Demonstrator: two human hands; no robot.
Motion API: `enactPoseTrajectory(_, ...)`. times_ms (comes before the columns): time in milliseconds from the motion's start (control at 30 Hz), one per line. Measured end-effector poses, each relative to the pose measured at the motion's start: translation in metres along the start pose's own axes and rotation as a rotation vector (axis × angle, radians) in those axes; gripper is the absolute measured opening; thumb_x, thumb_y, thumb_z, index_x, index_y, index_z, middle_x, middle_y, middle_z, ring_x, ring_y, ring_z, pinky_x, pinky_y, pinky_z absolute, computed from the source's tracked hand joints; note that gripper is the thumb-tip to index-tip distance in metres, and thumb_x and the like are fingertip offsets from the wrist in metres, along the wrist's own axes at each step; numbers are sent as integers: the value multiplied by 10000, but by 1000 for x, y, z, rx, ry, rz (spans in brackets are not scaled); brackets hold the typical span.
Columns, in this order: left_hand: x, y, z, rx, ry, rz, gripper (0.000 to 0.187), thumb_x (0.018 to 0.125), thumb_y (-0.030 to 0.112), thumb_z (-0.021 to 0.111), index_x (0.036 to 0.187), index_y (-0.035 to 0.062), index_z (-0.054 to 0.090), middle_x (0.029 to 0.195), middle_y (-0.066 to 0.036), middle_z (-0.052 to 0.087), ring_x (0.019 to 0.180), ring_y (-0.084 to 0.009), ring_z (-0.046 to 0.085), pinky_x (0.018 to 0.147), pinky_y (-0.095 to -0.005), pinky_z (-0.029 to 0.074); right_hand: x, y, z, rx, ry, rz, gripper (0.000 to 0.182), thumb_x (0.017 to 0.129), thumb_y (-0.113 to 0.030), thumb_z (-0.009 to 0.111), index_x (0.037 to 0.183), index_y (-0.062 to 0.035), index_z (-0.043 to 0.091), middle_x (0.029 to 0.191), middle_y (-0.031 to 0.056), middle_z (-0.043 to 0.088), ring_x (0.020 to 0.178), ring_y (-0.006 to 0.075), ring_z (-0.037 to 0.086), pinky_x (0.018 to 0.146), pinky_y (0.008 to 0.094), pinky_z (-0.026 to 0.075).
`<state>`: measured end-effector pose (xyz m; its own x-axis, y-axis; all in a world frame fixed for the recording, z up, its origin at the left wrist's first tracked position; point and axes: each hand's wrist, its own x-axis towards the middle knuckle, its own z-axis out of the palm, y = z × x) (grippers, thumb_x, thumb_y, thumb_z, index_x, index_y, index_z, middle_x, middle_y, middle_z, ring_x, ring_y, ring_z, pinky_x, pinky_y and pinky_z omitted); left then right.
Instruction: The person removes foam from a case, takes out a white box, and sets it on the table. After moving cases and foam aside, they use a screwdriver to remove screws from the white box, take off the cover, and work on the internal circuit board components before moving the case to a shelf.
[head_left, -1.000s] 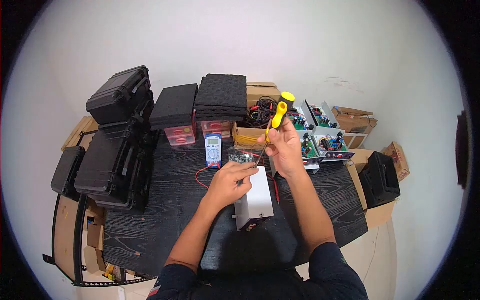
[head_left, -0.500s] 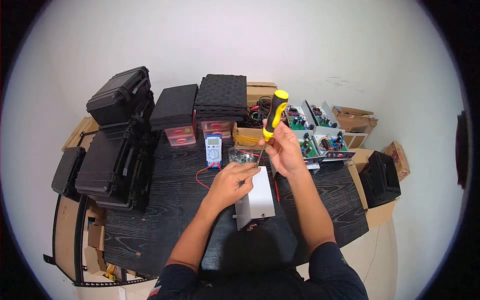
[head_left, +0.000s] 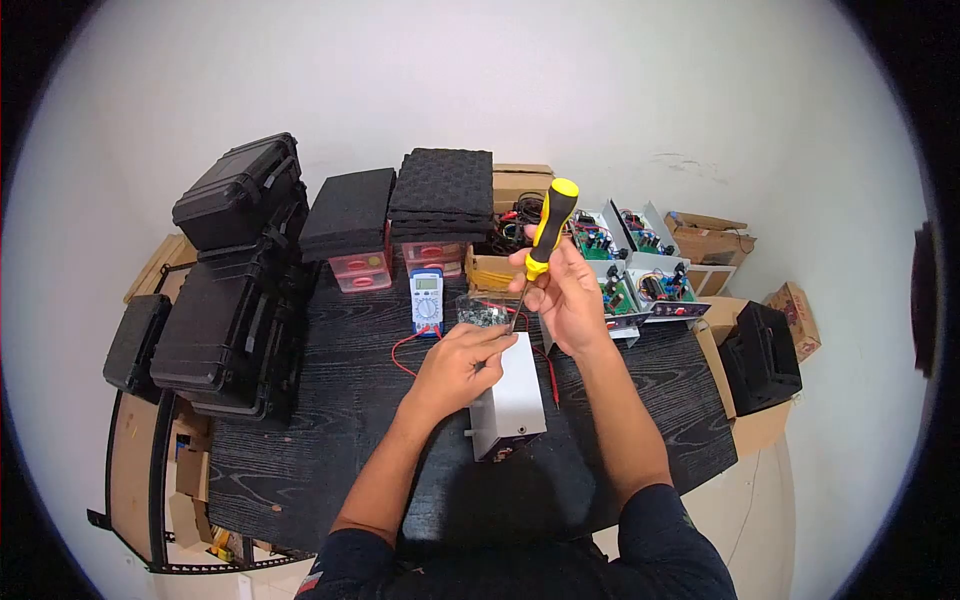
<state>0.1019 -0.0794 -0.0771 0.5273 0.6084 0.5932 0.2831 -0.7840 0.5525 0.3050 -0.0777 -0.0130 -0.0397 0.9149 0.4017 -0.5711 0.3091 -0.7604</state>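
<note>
A yellow and black screwdriver (head_left: 552,225) stands tilted above the far end of a white metal box (head_left: 515,395), which lies on the black table. The fingers of my right hand (head_left: 568,300) are closed on the screwdriver, around the lower handle and shaft. My left hand (head_left: 462,365) rests at the box's far left edge, its fingertips by the screwdriver's tip. Those fingers hide the tip and whatever they may pinch. Just beyond the box sits a clear container of small parts (head_left: 480,311).
A blue multimeter (head_left: 427,300) with red leads lies left of the box. Black cases (head_left: 225,320) are stacked at the left. Foam sheets (head_left: 443,190) top red drawers. Open units with circuit boards (head_left: 665,285) and a carton (head_left: 755,420) stand at the right.
The screwdriver's handle has turned and leans slightly more to the right, and my right fingers have shifted on it. The white box has moved very slightly left.
</note>
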Motion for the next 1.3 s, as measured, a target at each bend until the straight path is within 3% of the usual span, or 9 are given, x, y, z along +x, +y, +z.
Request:
enactPoseTrajectory(333, -2, -5, 9, -44, 88, 45, 372, 861, 47, 688, 1222, 28, 775, 1261, -169, 750, 1142, -320, 690, 1000, -416, 539, -8, 11, -5, -78, 120, -428, 363, 1075, -224, 649, 1351, -31, 513, 1223, 139, 680, 905, 188, 747, 569, 223, 518)
enactPoseTrajectory(533, -4, -44, 25, -182, 152, -119, 413, 1019, 219, 615, 1363, 2, 683, 1394, -231, 651, 1253, -395, 607, 1090, -456, 471, -49, 3, -54, -430, 274, -295, 335, 1036, -149, 698, 1316, 2, 593, 1113, 87, 734, 849, 115, 705, 624, 211, 503)
enactPoseTrajectory(667, -6, -94, 39, -88, 35, -245, 561, 1137, 421, 374, 1326, 9, 704, 1402, -242, 639, 1298, -418, 569, 1158, -481, 377, -87, 25, -105, -672, 315, -256, 287, 975, -103, 764, 1215, 24, 671, 1050, 40, 752, 784, 71, 655, 664, 225, 494)
enactPoseTrajectory(867, -20, -126, 63, 230, -190, -345, 515, 1115, 429, 430, 1344, 53, 698, 1462, -197, 610, 1421, -404, 457, 1201, -572, 308, -154, 29, -142, -1331, 329, 131, 252, 850, -91, 824, 1060, 15, 734, 868, 63, 750, 732, 87, 667, 673, 276, 532)
enactPoseTrajectory(967, -27, -126, 64, 258, -235, -330, 530, 1090, 405, 471, 1463, 51, 601, 1546, -219, 525, 1469, -413, 391, 1234, -612, 241, -175, 45, -163, -1477, 306, 46, 273, 800, -90, 843, 1035, 7, 744, 761, 73, 697, 621, 114, 615, 595, 298, 505)
enactPoseTrajectory(1067, -41, -121, 63, 25, 10, -115, 777, 987, 414, 648, 1605, 19, 394, 1647, -249, 376, 1510, -449, 337, 1262, -627, 183, -186, 48, -179, -1613, 258, 39, 282, 792, -118, 829, 1022, 15, 736, 842, 148, 720, 708, 272, 703, 678, 378, 563)
enactPoseTrajectory(1167, -70, -91, 49, -39, -93, -19, 1246, 768, 477, 857, 1669, -19, 155, 1716, -256, 225, 1566, -474, 229, 1284, -613, 135, -188, 46, -185, -1649, 257, 121, 288, 803, -137, 815, 1037, 5, 727, 941, 170, 726, 837, 348, 720, 770, 428, 575)
enactPoseTrajectory(1200, -78, -85, 44, -54, -190, 8, 1591, 532, 538, 988, 1678, -17, 34, 1742, -279, 78, 1595, -485, 140, 1297, -593, 109, -190, 46, -184, -1640, 266, 172, 292, 809, -145, 810, 1046, 1, 722, 979, 176, 727, 888, 374, 722, 807, 446, 577)
enactPoseTrajectory(1300, -97, -76, 52, -212, -262, 55, 1644, 490, 540, 1006, 1678, -14, 15, 1724, -336, -19, 1593, -497, 117, 1299, -584, 112, -189, 46, -183, -1701, 290, 182, 287, 816, -138, 803, 1059, -8, 724, 1006, 169, 718, 935, 363, 707, 833, 445, 572)
